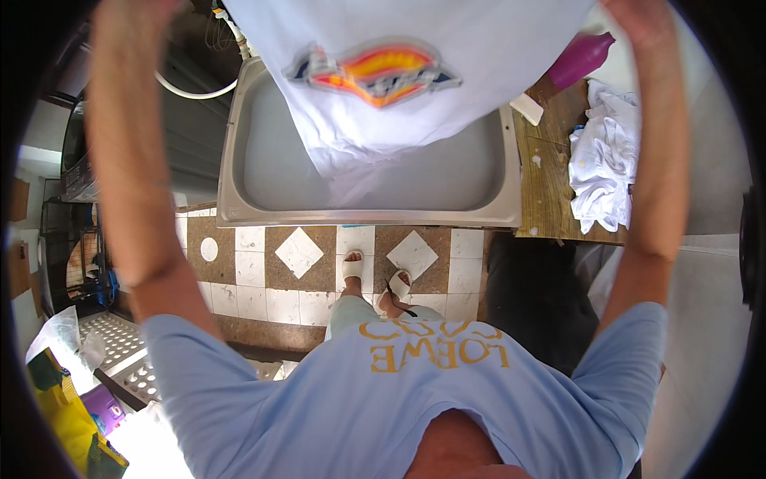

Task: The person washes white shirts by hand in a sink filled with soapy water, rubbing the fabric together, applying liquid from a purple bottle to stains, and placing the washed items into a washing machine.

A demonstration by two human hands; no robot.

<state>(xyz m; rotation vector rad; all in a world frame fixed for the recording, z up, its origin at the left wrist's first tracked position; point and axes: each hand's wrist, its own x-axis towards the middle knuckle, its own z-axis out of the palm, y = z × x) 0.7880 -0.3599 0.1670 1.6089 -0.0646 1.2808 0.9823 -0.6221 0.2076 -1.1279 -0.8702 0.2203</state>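
metal sink (367, 217) below, white printed garment (407, 112) between the raised hands (641, 22)

I count one person (431, 391) here, with one left hand (148, 6) and one right hand (645, 28), two in all. There's one printed garment (431, 120), bearing one emblem (375, 72), and one sink (367, 217). The worktop (546, 195) makes one too, with one purple bottle (584, 59), one white block (527, 108) and one heap of white cloth (604, 168); how many pieces are heaped there, I can't tell. I see two sandals (352, 267), and on the floor (282, 306) two white diamonds (299, 254) and one white circle (209, 249). Elsewhere I spot one white hose (199, 95) and one yellow bag (56, 415).
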